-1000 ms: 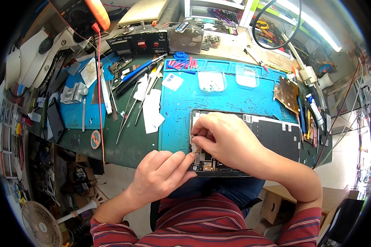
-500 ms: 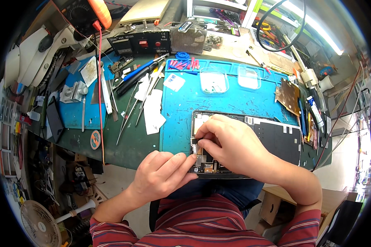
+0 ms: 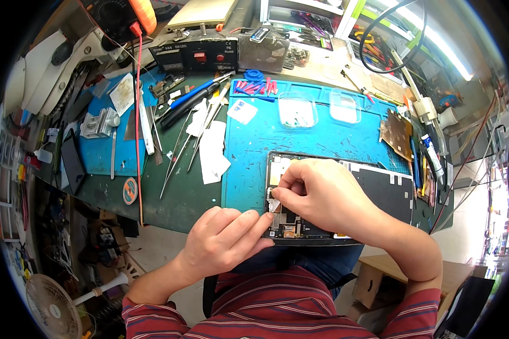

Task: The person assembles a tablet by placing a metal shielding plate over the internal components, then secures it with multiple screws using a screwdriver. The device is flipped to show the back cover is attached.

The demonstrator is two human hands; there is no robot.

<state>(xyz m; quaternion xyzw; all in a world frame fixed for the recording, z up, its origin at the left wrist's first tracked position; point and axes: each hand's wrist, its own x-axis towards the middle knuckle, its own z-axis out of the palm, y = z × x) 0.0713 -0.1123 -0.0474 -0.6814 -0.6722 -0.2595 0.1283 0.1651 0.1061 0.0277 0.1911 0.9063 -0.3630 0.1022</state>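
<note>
An opened tablet [image 3: 373, 195] lies near the mat's front edge, its bare circuit parts at the left and black battery area at the right. My left hand [image 3: 223, 237] is closed at the tablet's left edge, fingertips on its frame and thumb below. Over the circuit parts, my right hand [image 3: 316, 189] is bent into a pinch, thumb against index finger. A small whitish piece [image 3: 274, 204] shows just under those fingertips; whether they grip it or something tinier I cannot make out. My right palm hides part of the board.
Two clear plastic boxes [image 3: 297, 111] stand on the blue mat [image 3: 249, 147] beyond the tablet. Tweezers [image 3: 172, 164] and white paper [image 3: 213, 155] lie to the left. A brown metal plate [image 3: 396, 135] and a white tube [image 3: 432, 155] are at the right. A red cable [image 3: 138, 124] hangs across the left.
My right index finger has curled in, and the pinch has shifted slightly over the board. More of the whitish piece shows. My left hand stays at the tablet's edge.
</note>
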